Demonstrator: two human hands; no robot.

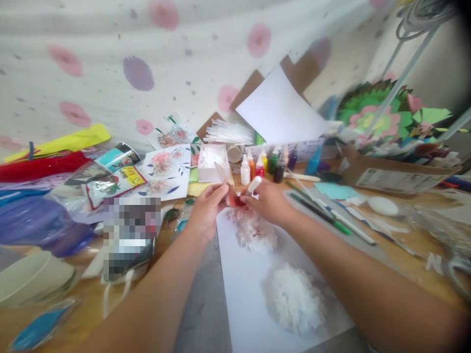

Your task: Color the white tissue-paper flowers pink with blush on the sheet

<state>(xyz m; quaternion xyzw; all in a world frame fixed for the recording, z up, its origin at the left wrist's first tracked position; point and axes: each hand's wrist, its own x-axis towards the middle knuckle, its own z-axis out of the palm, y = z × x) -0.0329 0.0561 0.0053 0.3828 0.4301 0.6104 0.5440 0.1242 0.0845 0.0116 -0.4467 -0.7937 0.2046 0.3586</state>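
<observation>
Both my hands meet over the far end of a white paper sheet (pixel 243 289) on the table. My left hand (pixel 206 208) pinches a small red-stained piece at the edge of a fluffy tissue flower (pixel 253 230) tinged pink. My right hand (pixel 267 201) is closed round a small white dropper bottle (pixel 253 185), tip pointing toward the red spot. A second, plain white tissue flower (pixel 294 296) lies nearer me on the same sheet.
A row of small colour bottles (pixel 267 166) stands behind my hands, beside a white box (pixel 212 162). Flower-print cards (pixel 165 171), pens (pixel 324 211), a cardboard box (pixel 397 176) with paper flowers, plastic bags and a bowl (pixel 29 277) crowd the table.
</observation>
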